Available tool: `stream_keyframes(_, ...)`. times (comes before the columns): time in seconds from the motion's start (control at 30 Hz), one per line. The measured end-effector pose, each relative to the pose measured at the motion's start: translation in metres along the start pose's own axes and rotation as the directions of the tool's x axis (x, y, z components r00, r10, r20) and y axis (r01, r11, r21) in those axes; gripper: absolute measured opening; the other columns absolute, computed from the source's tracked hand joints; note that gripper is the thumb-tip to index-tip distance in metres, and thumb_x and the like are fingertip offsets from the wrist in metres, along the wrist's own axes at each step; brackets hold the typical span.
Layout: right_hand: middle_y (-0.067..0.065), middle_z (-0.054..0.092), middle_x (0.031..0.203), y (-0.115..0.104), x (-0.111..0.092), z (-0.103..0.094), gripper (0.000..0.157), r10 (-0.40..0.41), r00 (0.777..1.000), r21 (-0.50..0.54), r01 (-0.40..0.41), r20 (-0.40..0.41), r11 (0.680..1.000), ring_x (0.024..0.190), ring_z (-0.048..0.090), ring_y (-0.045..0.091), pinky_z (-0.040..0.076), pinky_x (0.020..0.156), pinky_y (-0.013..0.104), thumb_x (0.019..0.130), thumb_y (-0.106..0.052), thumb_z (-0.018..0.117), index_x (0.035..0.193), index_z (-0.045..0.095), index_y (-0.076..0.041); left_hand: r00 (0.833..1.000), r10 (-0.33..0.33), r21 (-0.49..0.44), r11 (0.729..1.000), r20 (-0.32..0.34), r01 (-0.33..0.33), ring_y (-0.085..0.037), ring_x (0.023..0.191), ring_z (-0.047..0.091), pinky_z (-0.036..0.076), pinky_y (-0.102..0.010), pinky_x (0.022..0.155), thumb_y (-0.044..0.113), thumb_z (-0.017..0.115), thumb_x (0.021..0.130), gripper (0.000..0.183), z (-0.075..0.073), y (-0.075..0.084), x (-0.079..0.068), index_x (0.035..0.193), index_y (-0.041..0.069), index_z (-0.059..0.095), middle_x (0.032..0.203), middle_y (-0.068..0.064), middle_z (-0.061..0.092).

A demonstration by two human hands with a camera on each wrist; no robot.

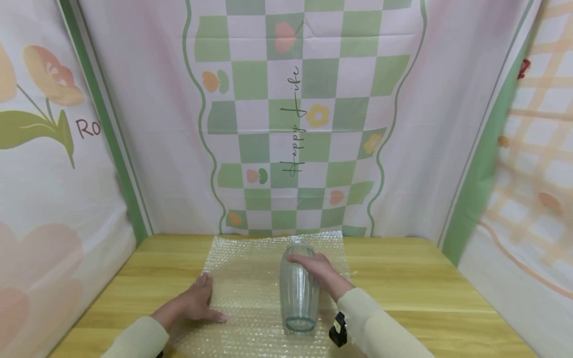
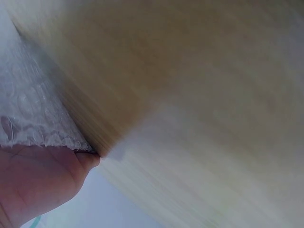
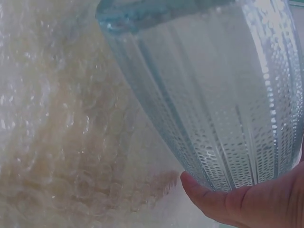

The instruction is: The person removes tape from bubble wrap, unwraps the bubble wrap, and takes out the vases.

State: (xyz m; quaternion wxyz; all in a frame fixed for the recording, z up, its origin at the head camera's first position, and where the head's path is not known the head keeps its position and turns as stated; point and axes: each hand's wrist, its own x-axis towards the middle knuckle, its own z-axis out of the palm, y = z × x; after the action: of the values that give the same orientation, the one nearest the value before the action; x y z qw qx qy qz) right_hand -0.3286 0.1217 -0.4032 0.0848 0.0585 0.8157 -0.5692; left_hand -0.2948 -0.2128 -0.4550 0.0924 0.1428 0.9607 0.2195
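A clear, ribbed glass vase (image 1: 299,293) lies lengthwise over a sheet of bubble wrap (image 1: 250,298), with its thick base towards me. My right hand (image 1: 319,268) grips it near its far end, thumb across the top; the other fingers are hidden behind the glass. In the right wrist view the vase (image 3: 199,95) fills the upper right, with the thumb of my right hand (image 3: 256,202) against it. My left hand (image 1: 194,301) rests at the wrap's left edge, thumb spread apart from the fingers. The left wrist view shows this hand (image 2: 40,183) partly covered by bubble wrap (image 2: 35,104).
The wrap lies on a wooden table (image 1: 403,278) that reaches back to a checkered curtain (image 1: 286,124). Patterned fabric hangs on the left (image 1: 53,199) and on the right (image 1: 524,199). A small black device (image 1: 338,329) sits at my right wrist.
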Motion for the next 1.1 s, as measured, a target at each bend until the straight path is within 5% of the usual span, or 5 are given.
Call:
stream_keyframes(0.5, 0.019, 0.059, 0.099, 0.004, 0.001, -0.001, 0.076, 0.015, 0.997, 0.124, -0.006, -0.072, 0.992, 0.082, 0.06, 0.027, 0.056, 0.072, 0.038, 0.074, -0.041, 0.079, 0.118, 0.049, 0.013, 1.0, -0.007, -0.005, 1.0, 0.012, 0.007, -0.054, 0.139, 0.008, 0.013, -0.059, 0.113, 0.055, 0.082, 0.067, 0.125, -0.003, 0.004, -0.003, 0.142, -0.023, 0.018, 0.148, -0.044, 0.006)
stream_keyframes(0.77, 0.024, 0.05, 0.122, -0.001, 0.001, -0.013, 0.092, 0.01, 0.993, 0.159, 0.008, -0.117, 0.987, 0.1, 0.054, 0.031, 0.051, 0.087, 0.042, 0.074, -0.048, 0.078, 0.132, 0.042, 0.014, 1.0, 0.006, -0.051, 0.999, 0.026, -0.005, -0.053, 0.139, 0.004, 0.008, -0.059, 0.114, 0.065, 0.078, 0.064, 0.134, 0.0, -0.002, 0.001, 0.142, -0.023, 0.014, 0.148, -0.044, 0.002)
stream_keyframes(1.1, 0.015, 0.054, 0.1, -0.012, 0.002, -0.025, 0.069, -0.058, 0.978, 0.157, 0.091, -0.202, 0.983, 0.083, 0.056, 0.023, 0.053, 0.069, 0.03, 0.075, -0.05, 0.077, 0.108, 0.052, 0.006, 1.0, -0.002, -0.035, 0.999, 0.006, 0.002, -0.053, 0.139, 0.007, 0.011, -0.059, 0.114, 0.06, 0.08, 0.064, 0.13, 0.001, -0.002, 0.001, 0.142, -0.023, 0.017, 0.148, -0.043, 0.005)
